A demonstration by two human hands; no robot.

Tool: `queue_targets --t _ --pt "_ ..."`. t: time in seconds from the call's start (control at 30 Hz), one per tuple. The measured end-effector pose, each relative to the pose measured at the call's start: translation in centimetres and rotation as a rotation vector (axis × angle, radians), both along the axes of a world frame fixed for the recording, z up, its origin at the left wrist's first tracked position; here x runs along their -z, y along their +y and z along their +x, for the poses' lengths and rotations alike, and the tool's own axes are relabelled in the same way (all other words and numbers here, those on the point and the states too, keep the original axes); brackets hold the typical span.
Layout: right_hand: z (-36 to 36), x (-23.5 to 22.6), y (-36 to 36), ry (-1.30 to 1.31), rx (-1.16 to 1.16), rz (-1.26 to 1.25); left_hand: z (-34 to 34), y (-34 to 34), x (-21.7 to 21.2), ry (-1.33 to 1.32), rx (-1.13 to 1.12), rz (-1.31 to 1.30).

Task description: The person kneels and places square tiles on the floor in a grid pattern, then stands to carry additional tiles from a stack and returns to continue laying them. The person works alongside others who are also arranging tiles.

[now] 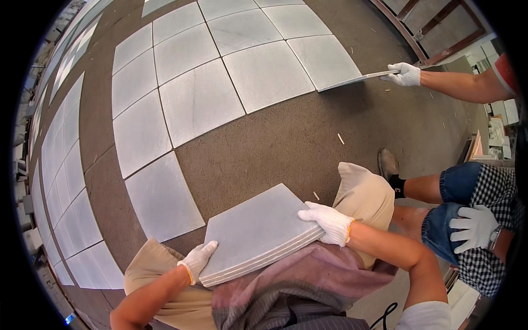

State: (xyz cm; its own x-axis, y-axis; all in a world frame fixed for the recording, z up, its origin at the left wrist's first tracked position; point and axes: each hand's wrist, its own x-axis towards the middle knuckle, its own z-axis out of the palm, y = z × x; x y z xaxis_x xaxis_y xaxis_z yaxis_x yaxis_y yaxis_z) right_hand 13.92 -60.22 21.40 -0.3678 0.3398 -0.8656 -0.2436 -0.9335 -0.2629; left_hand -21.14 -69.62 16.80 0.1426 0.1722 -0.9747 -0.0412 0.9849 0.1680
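A short stack of pale grey stone tiles [264,223] rests across my lap, its layered edges facing me. My left hand [200,260], in a white knitted glove, grips the stack's left side with the thumb on top. At the right corner, my gloved right hand [329,222] clasps it with fingers over the top face. Just beyond the stack, at its left, lies a single tile [164,197], the nearest one of a grid of similar tiles [201,99] on the floor.
At the right, a co-worker's gloved hand [406,75] holds one tile [357,80] tilted at the grid's edge; the other glove [474,227] rests on their knee. Brown floor [264,148] separates me from the grid. More tile rows [66,187] lie left. A metal frame [440,27] stands far right.
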Motion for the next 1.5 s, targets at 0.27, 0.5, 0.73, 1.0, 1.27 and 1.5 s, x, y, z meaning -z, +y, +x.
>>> queue_targets --t 0.27,0.5,0.73,1.0,1.27,1.5 --pt "0.3 -1.4 0.3 -0.061 -0.021 -0.053 1.0 -0.8 -1.4 -0.064 -0.043 -0.067" --pt "-1.1 -1.6 1.2 -0.13 -0.046 -0.015 -0.1 -0.3 -2.4 -0.067 0.01 -0.069" --pt "-2.0 -3.4 3.2 -0.202 0.006 0.0 2.0 5.9 -11.5 -0.005 0.884 0.892" --pt "-2.1 -3.3 3.8 -0.175 -0.098 0.333 1.5 9.0 -9.8 0.079 0.828 0.911" --pt "-2.3 -3.3 4.5 -0.291 -0.143 0.368 0.8 10.5 -9.4 0.007 0.812 0.86" --pt "-1.5 -1.9 3.5 -0.236 -0.123 0.44 0.9 11.0 -9.5 0.101 0.849 0.948"
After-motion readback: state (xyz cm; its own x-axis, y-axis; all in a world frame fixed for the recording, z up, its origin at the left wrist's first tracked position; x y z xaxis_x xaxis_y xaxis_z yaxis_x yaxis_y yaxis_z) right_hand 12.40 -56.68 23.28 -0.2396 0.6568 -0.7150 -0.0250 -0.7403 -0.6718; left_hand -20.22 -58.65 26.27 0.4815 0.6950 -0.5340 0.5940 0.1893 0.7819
